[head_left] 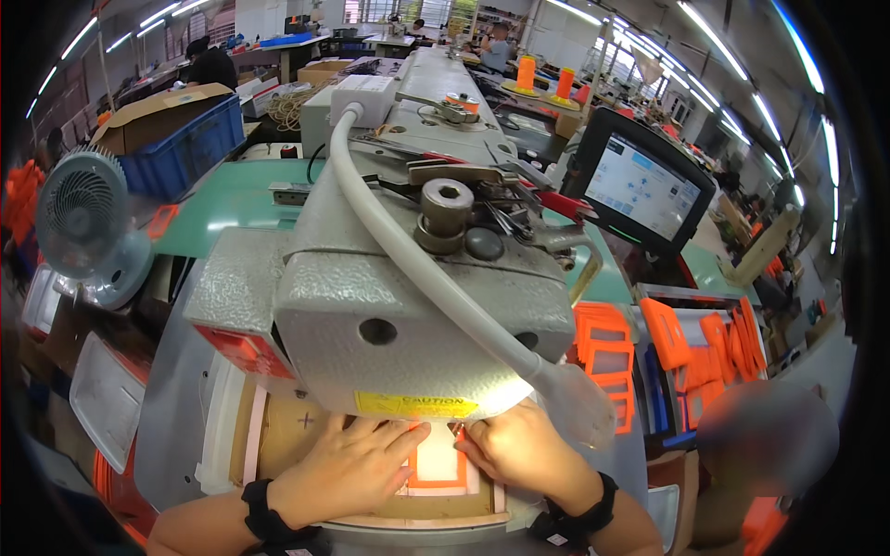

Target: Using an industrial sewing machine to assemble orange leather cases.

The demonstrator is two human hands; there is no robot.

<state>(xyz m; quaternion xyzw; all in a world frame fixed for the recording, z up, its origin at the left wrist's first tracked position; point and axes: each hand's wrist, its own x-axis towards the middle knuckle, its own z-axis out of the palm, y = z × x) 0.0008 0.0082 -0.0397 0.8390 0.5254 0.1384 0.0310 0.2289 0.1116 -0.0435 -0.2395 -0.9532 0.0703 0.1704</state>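
Below the grey sewing machine head [417, 324], an orange rectangular frame piece [433, 483] lies over a pale panel on a tan board [306, 445] with pale rails. My left hand [348, 468] rests palm down at its left side, fingers spread and fingertips touching it. My right hand [519, 449] is at its right side with fingers curled together around something small and dark, possibly metal, which I cannot make out. The upper end of the orange piece is hidden under the head and my fingers.
A fan [88, 222] and blue crate [181, 144] stand left. A tablet screen [635, 185], orange frame stacks [607, 343] and orange pieces in a tray [663, 329] are right. Tools [445, 213] top the machine. Other people [209, 69] work behind; a blurred shape fills the lower right.
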